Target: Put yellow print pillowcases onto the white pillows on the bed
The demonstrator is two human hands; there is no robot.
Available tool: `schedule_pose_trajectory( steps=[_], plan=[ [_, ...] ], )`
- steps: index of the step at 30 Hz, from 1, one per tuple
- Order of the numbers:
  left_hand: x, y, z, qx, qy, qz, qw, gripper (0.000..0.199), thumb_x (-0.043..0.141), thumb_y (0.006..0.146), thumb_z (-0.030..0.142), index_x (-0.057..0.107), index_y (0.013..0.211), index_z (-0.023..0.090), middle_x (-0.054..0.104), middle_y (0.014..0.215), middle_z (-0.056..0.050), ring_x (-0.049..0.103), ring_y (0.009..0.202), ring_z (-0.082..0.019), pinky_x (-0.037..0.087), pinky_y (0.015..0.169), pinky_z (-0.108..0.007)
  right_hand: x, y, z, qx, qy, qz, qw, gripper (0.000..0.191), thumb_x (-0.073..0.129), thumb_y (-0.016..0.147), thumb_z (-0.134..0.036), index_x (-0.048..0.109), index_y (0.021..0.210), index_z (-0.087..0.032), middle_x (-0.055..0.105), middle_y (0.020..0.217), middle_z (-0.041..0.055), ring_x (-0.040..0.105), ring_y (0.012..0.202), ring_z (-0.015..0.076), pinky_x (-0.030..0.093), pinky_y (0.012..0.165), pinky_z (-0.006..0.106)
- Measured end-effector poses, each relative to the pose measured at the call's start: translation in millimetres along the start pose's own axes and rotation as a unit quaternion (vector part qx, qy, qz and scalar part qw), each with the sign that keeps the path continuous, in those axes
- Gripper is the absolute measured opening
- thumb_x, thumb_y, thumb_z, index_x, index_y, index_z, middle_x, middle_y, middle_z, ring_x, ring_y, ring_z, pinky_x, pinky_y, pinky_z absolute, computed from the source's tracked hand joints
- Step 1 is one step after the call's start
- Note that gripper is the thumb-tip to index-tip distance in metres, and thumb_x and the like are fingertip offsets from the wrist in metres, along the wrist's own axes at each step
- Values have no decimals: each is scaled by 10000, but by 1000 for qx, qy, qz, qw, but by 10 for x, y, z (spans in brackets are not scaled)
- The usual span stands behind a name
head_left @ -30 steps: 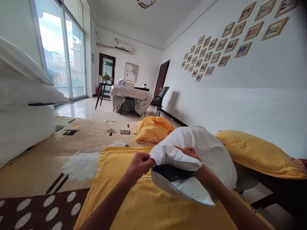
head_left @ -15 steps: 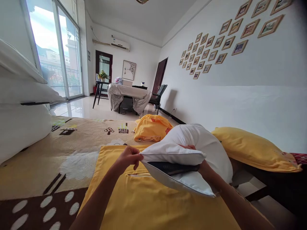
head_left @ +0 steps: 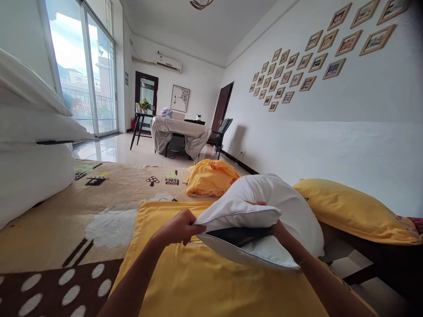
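The person's left hand point(head_left: 180, 227) is pinching one white pillow point(head_left: 291, 211) by its nine o'clock corner, thumb and fingers clamping the cloth. The right hand point(head_left: 257, 203) is reaching around the pillow's fold, which is partly hiding its fingers, so whether they are gripping cannot be told. Two white flaps are gaping around one dark patch point(head_left: 238, 235). The pillow is sitting over one yellow cover point(head_left: 185, 277). From the pillow, one yellow bundle point(head_left: 209, 178) is lying at ten o'clock, one yellow pillow point(head_left: 353, 211) at three.
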State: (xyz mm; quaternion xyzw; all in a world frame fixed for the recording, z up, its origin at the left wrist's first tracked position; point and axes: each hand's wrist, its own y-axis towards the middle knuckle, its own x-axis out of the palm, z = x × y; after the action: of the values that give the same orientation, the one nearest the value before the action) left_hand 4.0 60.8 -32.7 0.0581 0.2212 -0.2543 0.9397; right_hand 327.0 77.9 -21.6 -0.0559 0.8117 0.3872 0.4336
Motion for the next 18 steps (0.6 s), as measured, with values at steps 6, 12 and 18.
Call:
schedule_pose_trajectory(
  steps=[6,12,18],
  plan=[
    [-110,119,-195,1,-118,-53,992,493,625,662,517,368,404,185,379,313,48,347,297,-58,154,423,-236,6,41,-158,-49,-24,-35,998,497,495,815,-445,554,1250,-212,653,959,107,601,892,268,465,861,413],
    [-126,157,-286,13,-61,-55,997,495,585,715,515,452,393,163,427,338,25,317,330,-52,186,429,-230,-26,126,-314,-131,-85,-77,985,452,462,872,-331,520,1311,-241,661,815,54,572,696,199,410,743,392],
    [140,269,-282,110,-19,-134,985,533,331,869,589,570,671,155,602,557,-17,516,519,-102,366,545,-207,-552,283,-187,-51,-130,-31,990,315,444,905,-402,708,1048,-305,614,672,37,575,722,208,424,779,375]
  ],
)
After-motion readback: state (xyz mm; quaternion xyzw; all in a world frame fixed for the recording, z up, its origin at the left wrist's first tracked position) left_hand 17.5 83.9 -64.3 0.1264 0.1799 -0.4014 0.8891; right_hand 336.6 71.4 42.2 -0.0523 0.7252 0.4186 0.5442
